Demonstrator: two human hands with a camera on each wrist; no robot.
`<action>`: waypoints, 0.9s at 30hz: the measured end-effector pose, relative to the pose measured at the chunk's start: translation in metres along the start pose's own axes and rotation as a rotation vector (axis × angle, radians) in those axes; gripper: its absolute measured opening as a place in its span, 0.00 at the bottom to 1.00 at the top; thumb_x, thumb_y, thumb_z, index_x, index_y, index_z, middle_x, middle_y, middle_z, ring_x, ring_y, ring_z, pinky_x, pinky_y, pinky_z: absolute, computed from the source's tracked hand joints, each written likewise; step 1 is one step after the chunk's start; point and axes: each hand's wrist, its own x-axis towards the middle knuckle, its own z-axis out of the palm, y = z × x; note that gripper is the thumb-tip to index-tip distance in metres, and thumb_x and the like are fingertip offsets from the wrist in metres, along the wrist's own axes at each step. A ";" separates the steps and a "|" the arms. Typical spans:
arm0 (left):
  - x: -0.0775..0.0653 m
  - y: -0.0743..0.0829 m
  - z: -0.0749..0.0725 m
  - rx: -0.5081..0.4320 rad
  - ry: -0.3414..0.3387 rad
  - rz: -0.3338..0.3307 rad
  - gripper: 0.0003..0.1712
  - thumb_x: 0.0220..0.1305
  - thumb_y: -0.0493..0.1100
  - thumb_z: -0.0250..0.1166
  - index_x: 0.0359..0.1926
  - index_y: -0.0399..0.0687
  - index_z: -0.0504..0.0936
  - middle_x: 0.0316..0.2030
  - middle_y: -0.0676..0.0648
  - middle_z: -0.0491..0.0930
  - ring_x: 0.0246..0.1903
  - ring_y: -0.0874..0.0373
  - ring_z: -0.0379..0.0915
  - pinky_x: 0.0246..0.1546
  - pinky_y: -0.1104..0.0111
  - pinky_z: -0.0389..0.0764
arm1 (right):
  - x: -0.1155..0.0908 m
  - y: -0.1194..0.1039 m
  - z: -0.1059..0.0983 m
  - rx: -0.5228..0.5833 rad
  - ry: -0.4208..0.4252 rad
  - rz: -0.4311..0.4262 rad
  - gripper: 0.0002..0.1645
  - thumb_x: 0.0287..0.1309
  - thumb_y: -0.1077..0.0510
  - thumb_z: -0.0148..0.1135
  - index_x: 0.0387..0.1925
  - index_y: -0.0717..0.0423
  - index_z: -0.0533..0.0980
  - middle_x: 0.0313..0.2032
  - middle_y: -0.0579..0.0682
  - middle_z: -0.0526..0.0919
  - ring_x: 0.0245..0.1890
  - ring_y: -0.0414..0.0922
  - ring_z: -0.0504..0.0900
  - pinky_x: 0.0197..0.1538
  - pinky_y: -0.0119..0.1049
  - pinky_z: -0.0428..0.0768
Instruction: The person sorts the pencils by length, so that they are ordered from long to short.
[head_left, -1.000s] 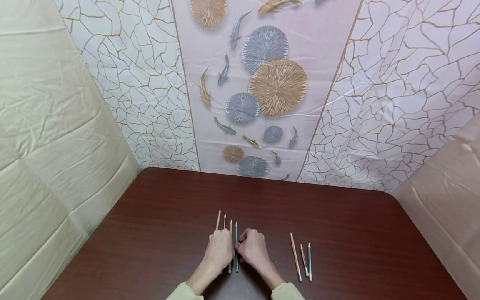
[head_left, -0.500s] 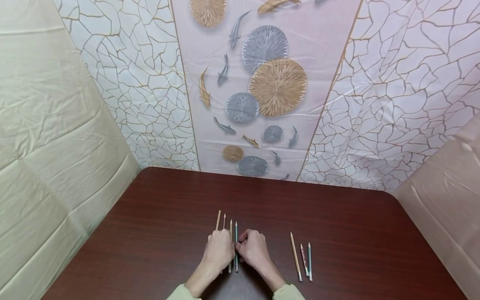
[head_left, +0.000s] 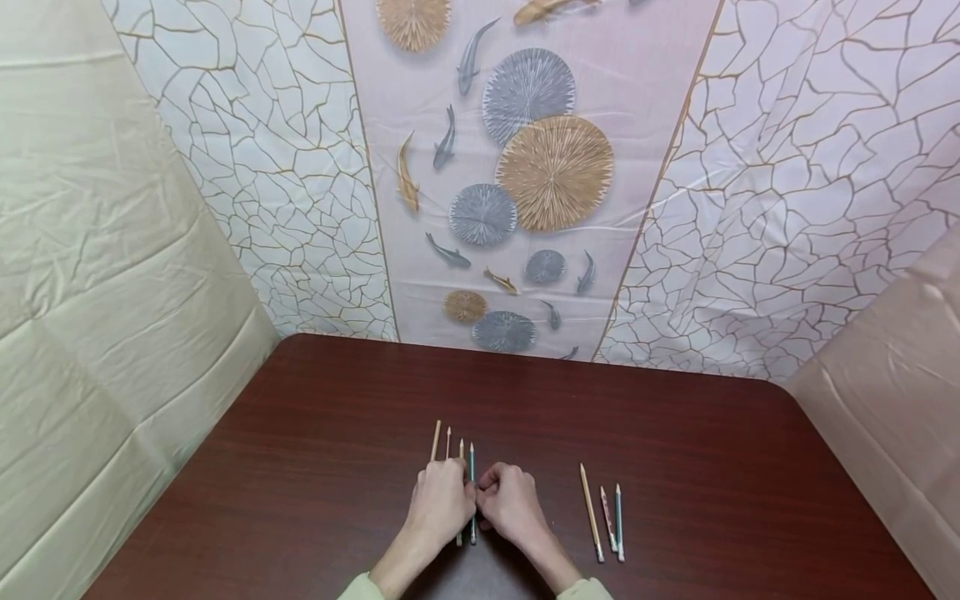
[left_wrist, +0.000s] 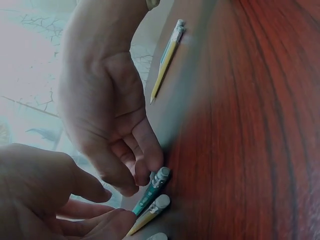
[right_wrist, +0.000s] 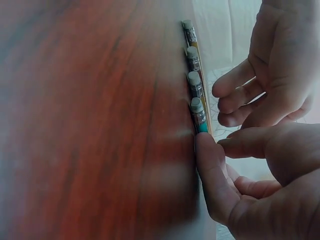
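Several pencils lie side by side in a row on the dark red-brown table (head_left: 337,433). A green pencil (head_left: 472,467) is at the right end, beside a yellow pencil (head_left: 461,450). A pinkish pencil (head_left: 448,440) and a plain wood-coloured pencil (head_left: 436,440) lie further left, partly hidden by my left hand (head_left: 438,504). That hand spans the row, its fingers loosely bent and fingertips right at the green pencil. My right hand (head_left: 513,504) rests close against the right side of the green pencil, fingers bent, fingertips beside its shaft. White erasers (right_wrist: 196,105) point toward me.
Right of my hands lie a yellow pencil (head_left: 591,512), a shorter patterned pink pencil (head_left: 608,518) and a teal pencil (head_left: 619,521). Patterned cloth (head_left: 555,175) hangs behind the table, with pale cloth (head_left: 112,292) on the left side.
My right hand has shifted slightly right, its fingertips drawing back from the green pencil. My left hand's fingertips have moved a little right onto it. The pencils keep their places.
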 end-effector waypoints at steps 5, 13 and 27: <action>0.000 0.003 0.002 -0.001 0.022 0.026 0.09 0.49 0.33 0.70 0.22 0.45 0.77 0.17 0.51 0.75 0.18 0.51 0.76 0.16 0.62 0.72 | -0.007 -0.002 -0.009 0.009 0.015 -0.005 0.09 0.54 0.63 0.69 0.28 0.65 0.77 0.18 0.48 0.82 0.10 0.44 0.81 0.19 0.34 0.78; -0.002 0.012 0.007 0.011 0.054 0.068 0.05 0.50 0.35 0.71 0.28 0.41 0.83 0.21 0.47 0.80 0.21 0.51 0.79 0.19 0.61 0.76 | -0.014 -0.005 -0.026 -0.015 0.039 -0.004 0.04 0.51 0.69 0.65 0.31 0.66 0.77 0.19 0.46 0.80 0.10 0.42 0.79 0.16 0.33 0.77; 0.000 0.032 0.019 -0.148 0.024 0.088 0.05 0.52 0.32 0.70 0.32 0.36 0.83 0.17 0.55 0.78 0.18 0.64 0.74 0.21 0.68 0.75 | -0.026 -0.001 -0.056 -0.023 0.106 0.043 0.07 0.50 0.71 0.65 0.34 0.67 0.77 0.21 0.47 0.79 0.10 0.43 0.79 0.15 0.34 0.77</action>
